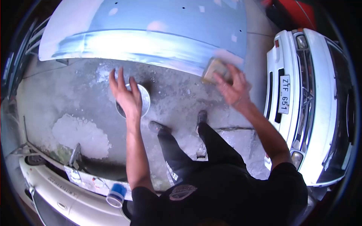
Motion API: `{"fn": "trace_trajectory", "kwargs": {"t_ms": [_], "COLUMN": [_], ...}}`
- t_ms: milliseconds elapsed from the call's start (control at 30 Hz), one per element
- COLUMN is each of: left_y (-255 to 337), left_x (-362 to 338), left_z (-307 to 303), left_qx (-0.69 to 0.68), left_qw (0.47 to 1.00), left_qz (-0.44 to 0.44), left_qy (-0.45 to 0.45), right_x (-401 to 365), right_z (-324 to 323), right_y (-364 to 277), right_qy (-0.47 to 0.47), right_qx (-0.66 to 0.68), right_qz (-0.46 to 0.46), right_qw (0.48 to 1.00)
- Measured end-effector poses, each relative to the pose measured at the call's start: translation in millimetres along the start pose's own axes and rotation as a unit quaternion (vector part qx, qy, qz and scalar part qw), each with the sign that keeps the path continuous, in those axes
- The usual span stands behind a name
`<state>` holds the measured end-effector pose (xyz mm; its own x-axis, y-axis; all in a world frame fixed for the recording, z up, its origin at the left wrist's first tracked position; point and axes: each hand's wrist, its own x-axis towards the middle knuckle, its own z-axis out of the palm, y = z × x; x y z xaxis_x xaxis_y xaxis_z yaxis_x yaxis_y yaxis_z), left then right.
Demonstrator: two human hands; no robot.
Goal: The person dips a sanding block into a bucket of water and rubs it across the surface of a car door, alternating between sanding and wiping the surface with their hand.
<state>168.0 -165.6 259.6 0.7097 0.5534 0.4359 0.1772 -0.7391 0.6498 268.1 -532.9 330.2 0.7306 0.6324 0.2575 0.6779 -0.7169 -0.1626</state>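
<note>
My right hand [234, 86] grips a yellowish sanding block [215, 70], blurred by motion, at the near right edge of a car hood panel [166, 19]. The panel is light blue and grey with pale patches, and a bright glare runs along its front. Off to the left, my left hand [127, 96] is held out with its fingers spread and nothing in it. It overlaps a round white bucket [146, 101] on the floor, hiding part of the rim.
A white car [281, 139] stands close on the right. Behind it at the top is something red [301, 15]. At the lower left are a beige car [60, 196] and a ledge holding a blue and white can [116, 195]. My feet [160, 127] stand on stained concrete [173, 94].
</note>
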Motion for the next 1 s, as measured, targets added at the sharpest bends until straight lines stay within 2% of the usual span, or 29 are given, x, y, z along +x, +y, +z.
{"fn": "trace_trajectory", "kwargs": {"t_ms": [33,67,133,200,300,367,433,533,667,700,733,833,900,967,1000], "left_y": [14.1,24.9,40.6,49.9,56.5,56.5,59.1,61.6,52.0,47.6,55.4,54.7,62.1,47.1,29.0], "left_x": [14.2,29.4,56.6,68.3,65.2,67.4,75.2,80.6,80.7,76.1,78.1,75.9,81.1,85.2,84.6], "left_z": [7.8,19.5,41.3,59.6,76.1,73.3,69.1,66.7,75.8,77.8,74.6,74.9,69.6,73.4,74.9], "left_qx": [0.031,0.062,0.095,0.148,0.185,0.198,0.187,0.196,0.180,0.194,0.202,0.206,0.175,0.165,0.179], "left_qw": [0.999,0.995,0.991,0.983,0.976,0.972,0.968,0.964,0.971,0.971,0.966,0.966,0.969,0.969,0.963], "left_qz": [0.038,0.076,0.067,0.042,0.011,0.006,-0.017,-0.019,-0.006,0.011,-0.003,0.006,-0.003,-0.013,0.009], "left_qy": [-0.007,-0.016,-0.067,-0.101,-0.115,-0.124,-0.169,-0.181,-0.157,-0.141,-0.164,-0.154,-0.175,-0.181,-0.203], "right_x": [-2.7,-8.8,-25.9,-37.9,5.3,70.2,121.5,105.4,-16.1,-1.5,11.6,98.7,135.8,106.4,88.0], "right_z": [-10.9,-14.1,-15.9,-14.3,9.4,23.2,44.4,33.8,-3.8,-1.0,-0.4,20.8,38.4,20.2,7.8], "right_y": [33.6,69.4,119.4,149.1,132.6,81.7,39.5,62.6,180.9,175.8,155.9,73.1,25.7,59.4,79.7], "right_qy": [0.033,0.021,0.017,-0.023,-0.010,0.011,-0.011,-0.018,0.010,0.005,-0.010,-0.032,-0.088,-0.080,-0.072], "right_qx": [-0.065,-0.077,-0.079,-0.050,-0.053,-0.020,0.021,0.042,0.029,0.029,0.009,0.022,0.032,0.058,0.084], "right_qz": [-0.080,-0.087,-0.102,-0.080,-0.136,-0.161,-0.162,-0.189,-0.160,-0.169,-0.180,-0.220,-0.200,-0.194,-0.204], "right_qw": [0.994,0.993,0.991,0.995,0.989,0.987,0.987,0.981,0.987,0.985,0.984,0.975,0.975,0.976,0.973]}}
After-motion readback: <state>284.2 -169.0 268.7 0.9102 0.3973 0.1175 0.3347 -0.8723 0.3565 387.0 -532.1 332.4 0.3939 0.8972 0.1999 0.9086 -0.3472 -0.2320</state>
